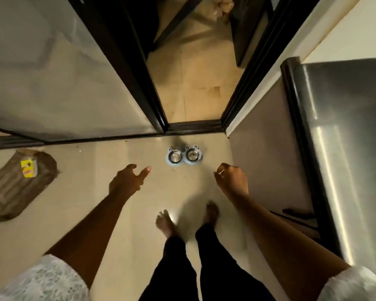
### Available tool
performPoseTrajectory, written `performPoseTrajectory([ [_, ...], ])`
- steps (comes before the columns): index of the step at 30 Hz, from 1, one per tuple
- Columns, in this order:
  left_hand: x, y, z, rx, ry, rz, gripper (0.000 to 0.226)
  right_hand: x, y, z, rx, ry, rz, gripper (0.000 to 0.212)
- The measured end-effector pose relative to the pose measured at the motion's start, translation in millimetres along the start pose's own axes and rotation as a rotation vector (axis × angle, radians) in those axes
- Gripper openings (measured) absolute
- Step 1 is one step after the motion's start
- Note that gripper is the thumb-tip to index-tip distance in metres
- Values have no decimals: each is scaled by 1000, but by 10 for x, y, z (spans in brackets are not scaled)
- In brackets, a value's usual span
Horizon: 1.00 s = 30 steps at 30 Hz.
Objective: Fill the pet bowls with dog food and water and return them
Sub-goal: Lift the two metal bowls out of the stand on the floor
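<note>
Two bowls (184,156) are sitting near the door edge (floor (96,192) around), left hand (128,180) spreading, right hand (231,178) curling, both holding nothing

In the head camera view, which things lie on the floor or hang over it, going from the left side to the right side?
Brown bag with a yellow label → left hand → left metal bowl → right metal bowl → right hand → steel appliance.
</note>
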<state>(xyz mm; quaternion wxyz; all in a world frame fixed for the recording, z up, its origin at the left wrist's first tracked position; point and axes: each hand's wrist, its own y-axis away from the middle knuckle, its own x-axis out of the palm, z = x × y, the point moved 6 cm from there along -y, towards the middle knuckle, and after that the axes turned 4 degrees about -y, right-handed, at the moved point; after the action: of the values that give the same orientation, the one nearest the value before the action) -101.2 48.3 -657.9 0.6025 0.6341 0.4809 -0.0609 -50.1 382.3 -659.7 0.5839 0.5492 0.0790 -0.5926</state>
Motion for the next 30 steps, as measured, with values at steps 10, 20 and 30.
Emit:
performPoseTrajectory([
  [10, 1567, -2069, 216, -104, 138, 110, 80, 1442, -1585, -583, 162, -139, -79, 24],
  [20, 3117, -3591, 536, -326, 355, 238, 48, 2989, -2852, -1388, 107, -48, -28, 45],
  [30, 3843, -5014, 704, -373, 464, 25, 70, 4138, -4355, -1750, 253, -134, -47, 66],
])
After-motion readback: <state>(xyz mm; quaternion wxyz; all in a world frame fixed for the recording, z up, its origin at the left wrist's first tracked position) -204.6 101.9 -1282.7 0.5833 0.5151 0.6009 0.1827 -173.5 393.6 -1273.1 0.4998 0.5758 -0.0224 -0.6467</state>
